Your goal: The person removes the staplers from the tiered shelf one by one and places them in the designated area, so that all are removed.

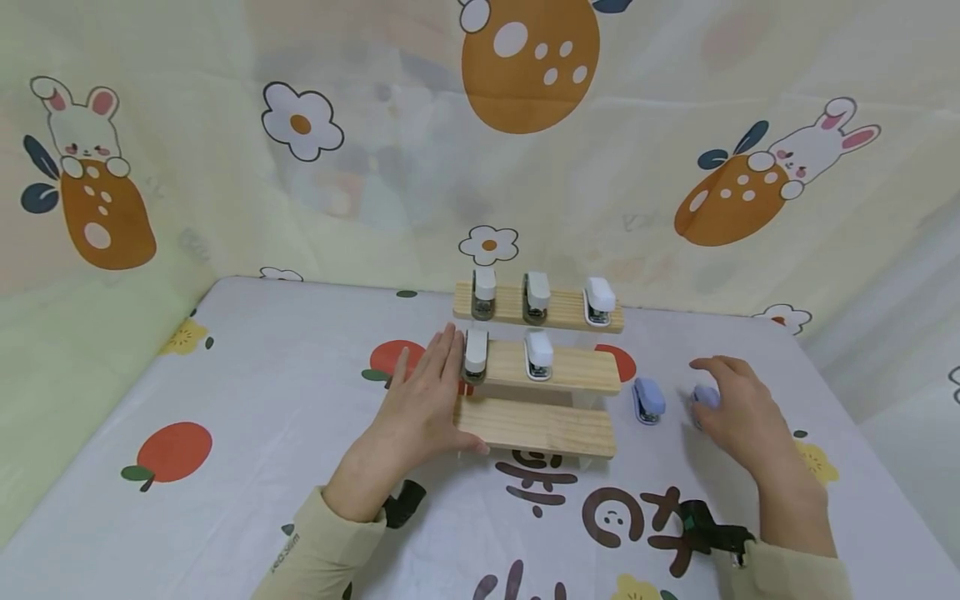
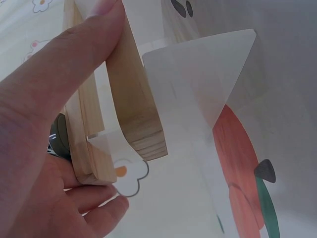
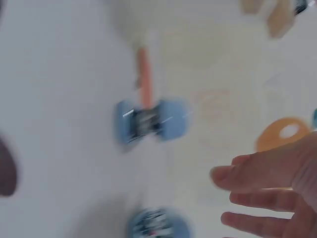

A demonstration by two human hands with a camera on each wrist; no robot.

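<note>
A stepped rack with three pale wooden boards (image 1: 536, 427) on clear supports stands on the table. My left hand (image 1: 423, 404) rests along its left side, fingers fairly straight, thumb at the lowest board's front edge. In the left wrist view that thumb (image 2: 64, 62) presses against a wooden board (image 2: 136, 109). Two small blue staplers lie right of the rack: a nearer-to-rack stapler (image 1: 648, 400) and an outer stapler (image 1: 705, 397), partly hidden by my right hand (image 1: 742, 412). That hand hovers with thumb and fingers spread; the right wrist view shows it apart from a blurred blue stapler (image 3: 172, 119).
Three mini staplers stand on the rear board, including a white one (image 1: 599, 297) at the right. On the middle board are a dark-based stapler (image 1: 476, 354) and a white stapler (image 1: 538, 352). A patterned cloth (image 1: 285, 358) covers the table; a printed curtain (image 1: 375, 192) hangs behind.
</note>
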